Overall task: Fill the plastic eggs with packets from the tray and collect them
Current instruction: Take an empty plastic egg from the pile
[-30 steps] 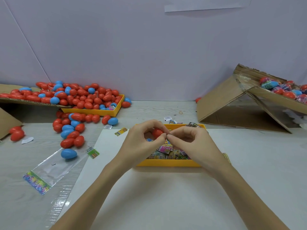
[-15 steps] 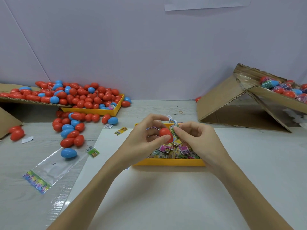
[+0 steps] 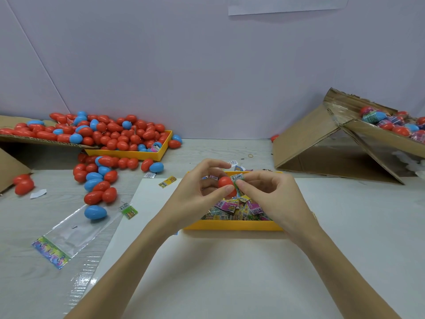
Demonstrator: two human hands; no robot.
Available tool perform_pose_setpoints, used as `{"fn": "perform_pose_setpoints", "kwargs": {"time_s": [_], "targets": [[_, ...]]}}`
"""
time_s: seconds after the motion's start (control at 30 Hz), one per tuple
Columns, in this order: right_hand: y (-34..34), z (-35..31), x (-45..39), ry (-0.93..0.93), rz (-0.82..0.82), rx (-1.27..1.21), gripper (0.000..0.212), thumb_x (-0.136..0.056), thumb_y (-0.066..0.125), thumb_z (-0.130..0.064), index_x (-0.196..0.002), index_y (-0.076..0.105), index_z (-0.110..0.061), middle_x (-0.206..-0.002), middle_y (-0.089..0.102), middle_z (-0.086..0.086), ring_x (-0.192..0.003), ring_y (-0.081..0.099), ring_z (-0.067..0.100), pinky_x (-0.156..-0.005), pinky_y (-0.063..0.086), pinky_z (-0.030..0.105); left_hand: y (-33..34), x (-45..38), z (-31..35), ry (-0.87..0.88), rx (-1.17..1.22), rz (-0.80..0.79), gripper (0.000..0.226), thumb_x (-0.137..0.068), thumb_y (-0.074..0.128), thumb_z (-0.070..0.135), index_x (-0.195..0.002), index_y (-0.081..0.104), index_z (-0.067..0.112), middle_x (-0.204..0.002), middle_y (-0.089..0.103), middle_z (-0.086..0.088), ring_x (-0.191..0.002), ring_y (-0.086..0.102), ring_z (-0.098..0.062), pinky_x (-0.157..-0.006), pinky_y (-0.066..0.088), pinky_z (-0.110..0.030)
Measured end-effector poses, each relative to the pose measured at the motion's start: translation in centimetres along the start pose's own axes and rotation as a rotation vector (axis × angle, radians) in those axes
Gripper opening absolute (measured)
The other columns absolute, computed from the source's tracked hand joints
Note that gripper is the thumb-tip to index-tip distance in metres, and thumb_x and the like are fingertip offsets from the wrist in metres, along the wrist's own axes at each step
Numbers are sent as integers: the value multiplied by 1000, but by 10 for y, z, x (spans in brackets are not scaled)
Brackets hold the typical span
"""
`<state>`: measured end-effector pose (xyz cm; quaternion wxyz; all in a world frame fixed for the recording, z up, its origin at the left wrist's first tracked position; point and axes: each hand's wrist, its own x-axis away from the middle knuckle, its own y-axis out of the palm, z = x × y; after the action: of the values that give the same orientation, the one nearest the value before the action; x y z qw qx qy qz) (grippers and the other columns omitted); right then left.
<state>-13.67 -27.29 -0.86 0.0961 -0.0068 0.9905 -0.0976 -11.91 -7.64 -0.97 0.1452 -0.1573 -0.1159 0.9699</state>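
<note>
My left hand (image 3: 197,194) pinches a red plastic egg (image 3: 225,182) between thumb and fingers, just above the yellow tray (image 3: 232,225) of colourful packets. Right beside it, my right hand (image 3: 273,196) pinches a green packet (image 3: 238,180) that touches the egg's right side. Whether the egg is open I cannot tell. The tray lies in the middle of the table, on a white sheet (image 3: 218,272), and holds several small packets (image 3: 230,207).
A second yellow tray (image 3: 135,154) and a cardboard flap (image 3: 34,139) at back left overflow with red and blue eggs that spill onto the table. A tilted cardboard box (image 3: 322,139) at right holds several eggs. A clear bag (image 3: 66,236) and loose packets lie at left.
Both hands rose slightly over the tray. The red egg, mostly hidden in my left hand a second ago, now shows at the fingertips, with the right hand's packet against it.
</note>
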Motion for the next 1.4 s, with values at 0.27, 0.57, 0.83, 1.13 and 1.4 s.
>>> {"fn": "perform_pose_setpoints", "kwargs": {"time_s": [0.27,0.57,0.83,1.13,1.4], "targets": [[4,-1,1,8,96,8,27,-80,86,-28,-104,79,-17,-91,79,0,-90,76,14,-91,60,42,3,-1,0,53,90,111,31,-83,81,21,-109,66,14,-105,73,-4,-93,77,-26,-83,63,-37],[10,-4,4,17,135,-112,37,-79,84,-31,-112,77,-16,-99,79,1,-95,75,10,-87,60,27,6,2,1,166,31,163,52,-75,87,22,-122,68,14,-109,76,1,-100,76,-21,-88,62,-32],[12,-3,5,247,43,-410,45,-72,83,-40,-111,78,-18,-95,80,-1,-84,73,5,-76,53,25,12,5,1,352,-168,249,57,-80,83,17,-134,66,9,-116,68,-3,-110,70,-19,-87,62,-29],[8,-5,3,308,-23,-525,27,-76,81,-31,-96,83,-14,-79,70,-3,-69,62,5,-69,55,18,17,4,3,348,-157,183,56,-95,68,15,-148,53,10,-119,57,-4,-110,62,-13,-86,57,-17],[4,-6,2,212,-39,-362,27,-81,77,-36,-92,82,-11,-78,60,5,-69,53,10,-69,49,23,11,1,-1,427,-311,187,45,-99,61,-5,-141,60,9,-117,58,-2,-97,58,1,-68,44,-3]]}}
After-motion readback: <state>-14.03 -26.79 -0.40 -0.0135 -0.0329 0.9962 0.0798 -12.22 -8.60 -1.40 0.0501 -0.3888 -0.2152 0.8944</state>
